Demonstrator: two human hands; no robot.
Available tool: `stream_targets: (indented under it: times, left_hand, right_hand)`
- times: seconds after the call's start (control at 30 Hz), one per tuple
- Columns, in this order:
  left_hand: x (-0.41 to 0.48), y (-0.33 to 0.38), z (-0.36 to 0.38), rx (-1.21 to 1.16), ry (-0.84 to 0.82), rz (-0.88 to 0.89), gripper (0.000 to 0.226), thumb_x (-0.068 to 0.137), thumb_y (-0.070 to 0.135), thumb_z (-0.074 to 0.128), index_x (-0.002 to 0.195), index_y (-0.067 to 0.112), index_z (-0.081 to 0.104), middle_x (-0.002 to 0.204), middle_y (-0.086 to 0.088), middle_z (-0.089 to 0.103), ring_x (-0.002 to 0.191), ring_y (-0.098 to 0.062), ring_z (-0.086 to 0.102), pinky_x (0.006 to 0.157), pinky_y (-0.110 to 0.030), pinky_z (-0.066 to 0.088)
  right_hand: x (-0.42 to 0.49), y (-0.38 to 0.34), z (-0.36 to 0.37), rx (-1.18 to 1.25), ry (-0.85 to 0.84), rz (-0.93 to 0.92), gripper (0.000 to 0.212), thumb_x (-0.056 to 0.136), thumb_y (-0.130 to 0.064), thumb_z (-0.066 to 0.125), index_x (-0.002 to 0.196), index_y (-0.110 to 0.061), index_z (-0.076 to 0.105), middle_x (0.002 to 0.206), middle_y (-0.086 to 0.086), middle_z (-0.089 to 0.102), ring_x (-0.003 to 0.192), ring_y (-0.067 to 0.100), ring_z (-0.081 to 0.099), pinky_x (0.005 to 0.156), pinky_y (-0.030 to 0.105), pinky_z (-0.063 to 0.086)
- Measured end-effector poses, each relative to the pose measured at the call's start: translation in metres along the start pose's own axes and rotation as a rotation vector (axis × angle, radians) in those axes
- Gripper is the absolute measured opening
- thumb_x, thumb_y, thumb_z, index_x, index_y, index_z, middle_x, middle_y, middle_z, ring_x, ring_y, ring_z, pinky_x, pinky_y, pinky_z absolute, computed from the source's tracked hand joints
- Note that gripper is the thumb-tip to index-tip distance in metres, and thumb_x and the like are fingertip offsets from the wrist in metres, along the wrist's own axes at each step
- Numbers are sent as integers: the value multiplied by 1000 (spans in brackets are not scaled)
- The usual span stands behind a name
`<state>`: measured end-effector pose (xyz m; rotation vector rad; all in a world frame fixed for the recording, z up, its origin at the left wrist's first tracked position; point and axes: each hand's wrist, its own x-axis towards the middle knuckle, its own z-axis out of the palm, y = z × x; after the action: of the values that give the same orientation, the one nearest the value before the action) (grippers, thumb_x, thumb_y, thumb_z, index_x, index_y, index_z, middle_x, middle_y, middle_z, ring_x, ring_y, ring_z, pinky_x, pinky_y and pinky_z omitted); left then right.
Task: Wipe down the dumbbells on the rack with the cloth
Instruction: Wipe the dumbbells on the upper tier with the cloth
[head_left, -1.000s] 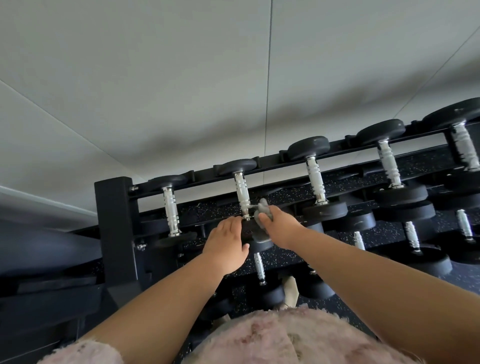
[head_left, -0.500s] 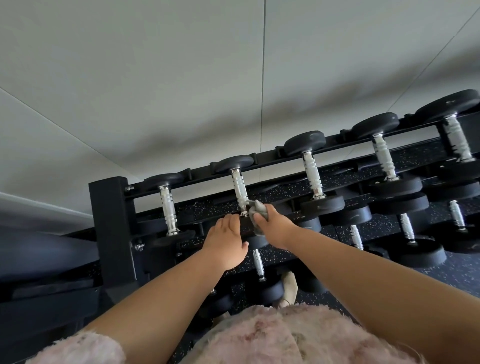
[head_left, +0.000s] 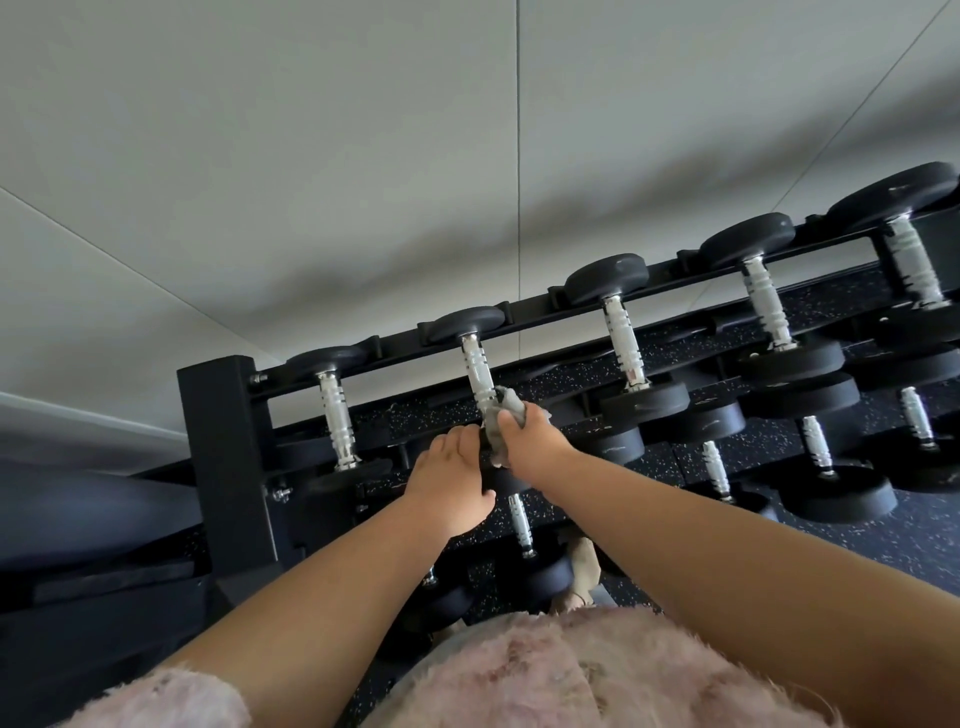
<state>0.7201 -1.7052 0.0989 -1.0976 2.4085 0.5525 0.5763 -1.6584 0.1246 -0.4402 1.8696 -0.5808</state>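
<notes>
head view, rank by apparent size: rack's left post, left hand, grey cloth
1. rack's left post
2. left hand
3. grey cloth, partly hidden by the right hand
Camera nearness may inflate the hand.

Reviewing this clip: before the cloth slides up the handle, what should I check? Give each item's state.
1. The right hand grips the cloth: ok.
2. The cloth touches the handle of the second dumbbell from the left: ok, at its near end.
3. The left hand rests on that dumbbell's near head: ok.
4. That dumbbell sits on the rack: ok.
5. The upper part of the handle is unobstructed: ok.
6. The handle is already clean: cannot tell.
</notes>
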Motion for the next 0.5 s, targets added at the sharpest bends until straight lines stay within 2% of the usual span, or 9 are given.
stream_targets:
  times: [0.03, 0.1, 0.17, 0.23, 0.27, 0.33, 0.4, 0.47, 0.5]
  left_hand:
    - [0, 0, 0, 4, 0, -1, 87, 95, 49, 67, 158, 16, 18, 160, -4, 31, 145, -27, 35, 119, -42, 36]
    - [-1, 0, -1, 7, -6, -2, 89, 95, 50, 67, 159, 15, 17, 160, -5, 31, 145, -28, 36, 119, -43, 36]
    - [-1, 0, -1, 9, -17, -4, 90, 95, 50, 67, 160, 15, 15, 160, -6, 30, 144, -29, 37, 119, -43, 36]
    - [0, 0, -1, 8, -17, -3, 91, 95, 50, 68, 160, 16, 15, 160, -6, 30, 142, -28, 38, 118, -44, 37]
    - [0, 0, -1, 0, -17, -4, 91, 94, 49, 68, 160, 16, 15, 159, -5, 31, 142, -28, 38, 117, -44, 38]
    - [0, -1, 1, -30, -14, -17, 88, 93, 48, 70, 158, 18, 19, 158, -3, 32, 141, -27, 40, 117, -43, 38]
    - [0, -1, 3, -52, -2, -28, 84, 92, 47, 70, 155, 19, 22, 156, -1, 35, 140, -25, 41, 116, -42, 39]
    - [1, -1, 4, -53, 2, -29, 86, 93, 48, 70, 156, 19, 20, 158, -2, 32, 142, -25, 40, 117, -41, 38]
    - [2, 0, 4, -49, -5, -29, 89, 93, 48, 69, 158, 17, 18, 161, -3, 29, 145, -26, 38, 119, -42, 37]
  right_hand:
    - [4, 2, -2, 11, -13, -5, 40, 108, -47, 38, 137, -19, 45, 114, 9, 64, 100, 30, 71, 91, 49, 59]
    - [4, 8, -5, 104, -13, -14, 34, 108, -49, 41, 122, -19, 50, 110, 8, 67, 84, 26, 77, 78, 45, 65]
    - [2, 14, -8, 229, 23, -14, 33, 107, -49, 42, 118, -19, 51, 108, 9, 69, 72, 23, 78, 69, 43, 66]
    - [-1, 17, -8, 219, 65, 5, 36, 107, -50, 41, 123, -19, 50, 109, 10, 68, 76, 25, 77, 72, 45, 66]
    - [-2, 17, -6, 137, 79, 1, 38, 107, -50, 40, 128, -20, 47, 110, 9, 67, 82, 26, 76, 76, 47, 65]
    - [-6, 16, 5, -12, 44, -43, 41, 106, -51, 41, 141, -29, 36, 109, 8, 67, 90, 27, 72, 82, 49, 62]
    - [-14, 15, 14, -38, -12, -88, 47, 105, -50, 45, 147, -40, 26, 102, 6, 68, 87, 26, 72, 78, 46, 62]
    - [-9, 14, 12, -43, -19, -111, 43, 106, -48, 44, 146, -37, 31, 100, 6, 67, 86, 26, 70, 73, 40, 59]
    - [-3, 13, 7, -43, -9, -117, 39, 106, -47, 42, 142, -30, 39, 104, 8, 67, 90, 27, 69, 76, 40, 57]
